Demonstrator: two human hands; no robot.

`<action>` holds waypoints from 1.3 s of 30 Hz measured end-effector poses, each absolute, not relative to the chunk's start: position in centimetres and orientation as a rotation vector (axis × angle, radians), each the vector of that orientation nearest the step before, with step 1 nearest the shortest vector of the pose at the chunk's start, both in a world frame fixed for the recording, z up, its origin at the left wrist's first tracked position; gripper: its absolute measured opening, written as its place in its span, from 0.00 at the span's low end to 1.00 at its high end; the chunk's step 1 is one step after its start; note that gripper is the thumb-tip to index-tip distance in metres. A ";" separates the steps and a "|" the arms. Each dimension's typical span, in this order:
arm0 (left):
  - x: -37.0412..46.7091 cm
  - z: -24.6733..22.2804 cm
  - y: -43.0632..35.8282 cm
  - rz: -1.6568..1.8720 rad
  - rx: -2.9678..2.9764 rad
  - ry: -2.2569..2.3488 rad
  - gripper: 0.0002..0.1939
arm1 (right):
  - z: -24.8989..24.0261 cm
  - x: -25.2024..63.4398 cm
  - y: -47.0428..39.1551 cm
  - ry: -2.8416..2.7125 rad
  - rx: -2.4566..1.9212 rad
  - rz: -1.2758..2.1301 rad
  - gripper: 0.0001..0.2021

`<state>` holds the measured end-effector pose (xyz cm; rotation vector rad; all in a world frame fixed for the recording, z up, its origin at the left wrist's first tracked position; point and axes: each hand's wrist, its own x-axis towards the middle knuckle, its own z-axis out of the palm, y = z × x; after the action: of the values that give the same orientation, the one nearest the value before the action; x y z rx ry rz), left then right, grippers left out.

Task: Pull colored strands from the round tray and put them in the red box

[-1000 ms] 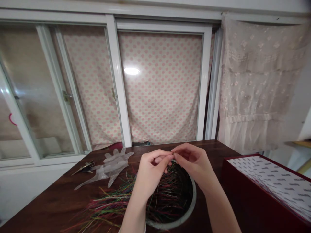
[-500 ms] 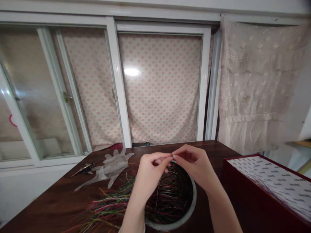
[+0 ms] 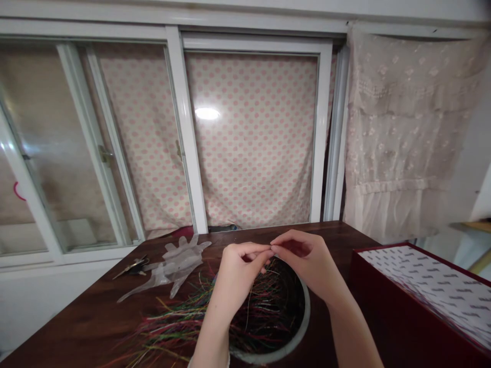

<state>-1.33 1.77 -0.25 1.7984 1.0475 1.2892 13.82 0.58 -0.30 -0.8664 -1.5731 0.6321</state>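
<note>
My left hand (image 3: 241,266) and my right hand (image 3: 303,255) meet fingertip to fingertip above a round container (image 3: 306,317) with a pale rim. Both hands are pinched closed on a thin pale strand (image 3: 249,301), which hangs down from the left fingers over the container. The tiny part between the fingertips is hidden. Below, a bundle of multicoloured strands (image 3: 172,322) lies across the container and spreads past its left side onto the table.
Crumpled clear plastic gloves (image 3: 176,263) lie on the dark wooden table (image 3: 72,312), with keys (image 3: 136,267) to their left. At the right stands a dark red box (image 3: 383,286) with a white patterned lining and strands inside. Windows and curtains are behind.
The fingertips of both hands have shifted very slightly and remain together. The thin strand still hangs over the container, and the other objects have not moved.
</note>
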 end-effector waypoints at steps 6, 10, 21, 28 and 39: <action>-1.5 -0.4 1.8 1.293 1.879 1.069 0.08 | -0.3 13.9 0.5 -1.592 -0.881 0.619 0.02; -1.9 -0.2 1.7 1.199 1.832 1.044 0.09 | -0.3 14.3 0.3 -1.662 -0.884 0.626 0.03; -2.2 0.0 1.4 1.288 1.980 1.107 0.09 | -0.1 14.2 0.3 -1.695 -0.927 0.537 0.07; -2.2 0.0 1.1 1.477 2.033 1.134 0.08 | -0.1 14.2 0.4 -1.596 -0.852 0.721 0.09; -1.7 0.3 0.8 1.663 1.706 0.769 0.08 | -0.3 13.6 0.7 -1.339 -0.553 1.252 0.10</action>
<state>-1.72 0.84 0.32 1.7064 0.7692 1.6626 13.57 0.68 -0.28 -0.5527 -1.3395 1.2525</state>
